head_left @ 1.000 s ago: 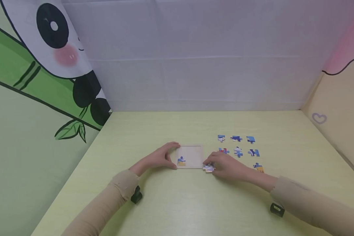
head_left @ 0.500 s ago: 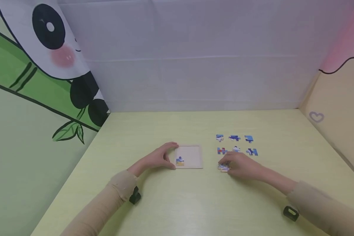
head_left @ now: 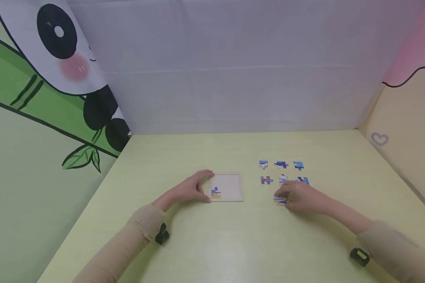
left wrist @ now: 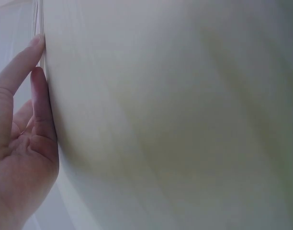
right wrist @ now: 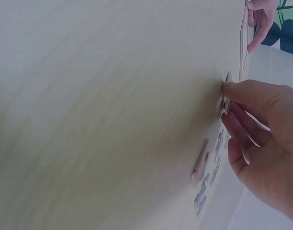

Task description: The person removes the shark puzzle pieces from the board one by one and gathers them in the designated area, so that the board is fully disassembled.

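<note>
A flat square puzzle tray (head_left: 230, 184) lies at the middle of the table, with one blue-and-yellow puzzle piece in its lower left corner. My left hand (head_left: 187, 190) spans the tray's left side, thumb at the near corner and fingers at the far one. To the right of the tray, my right hand (head_left: 302, 198) pinches a blue, white and yellow puzzle piece (head_left: 279, 200) between thumb and fingers, low over the table. In the right wrist view the held piece shows edge-on past the thumb, its picture side mostly hidden.
Several loose puzzle pieces lie in two rows beyond my right hand, among them a red-and-blue piece (head_left: 267, 180) and a dark blue piece (head_left: 281, 164). Another loose piece (right wrist: 200, 164) lies nearer in the right wrist view. A pale wall (head_left: 241, 94) stands behind the table.
My right hand has moved right, away from the tray's right edge, carrying the puzzle piece. It now hides the piece that lay at the lower right. My left hand stays at the tray.
</note>
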A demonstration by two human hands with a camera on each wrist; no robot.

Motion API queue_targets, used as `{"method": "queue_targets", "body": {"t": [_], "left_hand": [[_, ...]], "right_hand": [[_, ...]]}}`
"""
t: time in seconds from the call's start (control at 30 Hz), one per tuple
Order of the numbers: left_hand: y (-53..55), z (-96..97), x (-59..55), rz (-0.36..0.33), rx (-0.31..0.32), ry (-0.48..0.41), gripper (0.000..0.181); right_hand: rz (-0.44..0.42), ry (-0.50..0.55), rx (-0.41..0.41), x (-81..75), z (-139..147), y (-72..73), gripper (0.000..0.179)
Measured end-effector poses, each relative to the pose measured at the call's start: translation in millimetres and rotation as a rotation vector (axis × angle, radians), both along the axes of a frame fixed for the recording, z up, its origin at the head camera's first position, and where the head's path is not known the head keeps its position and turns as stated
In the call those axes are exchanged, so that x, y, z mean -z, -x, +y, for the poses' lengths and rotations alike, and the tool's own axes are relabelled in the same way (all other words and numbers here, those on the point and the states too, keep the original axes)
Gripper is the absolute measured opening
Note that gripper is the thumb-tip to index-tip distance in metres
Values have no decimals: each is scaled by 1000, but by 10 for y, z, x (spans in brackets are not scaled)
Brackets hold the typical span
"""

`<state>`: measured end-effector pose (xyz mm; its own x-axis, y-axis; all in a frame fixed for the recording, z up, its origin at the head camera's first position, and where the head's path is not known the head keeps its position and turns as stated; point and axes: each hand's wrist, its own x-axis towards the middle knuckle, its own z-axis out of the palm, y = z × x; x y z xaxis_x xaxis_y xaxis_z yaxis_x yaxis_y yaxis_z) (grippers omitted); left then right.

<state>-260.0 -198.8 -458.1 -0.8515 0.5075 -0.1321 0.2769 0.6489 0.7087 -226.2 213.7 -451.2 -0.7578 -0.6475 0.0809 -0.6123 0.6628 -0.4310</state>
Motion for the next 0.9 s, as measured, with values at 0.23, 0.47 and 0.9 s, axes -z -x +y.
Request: {"method": "queue_targets", "body": {"t": [0.23,0.47,0.9], "left_hand": [[-7,-9,-17,-5,-5,11,90],[4,-5,-15,3,2,3,91],[5,-1,-3,6,7,1,90]], "right_hand": [[-16,-18,-4,-40,60,19,32],[-17,-18,8,-62,121,25,32],[-18,1,-7,-33,228,16,33]]}}
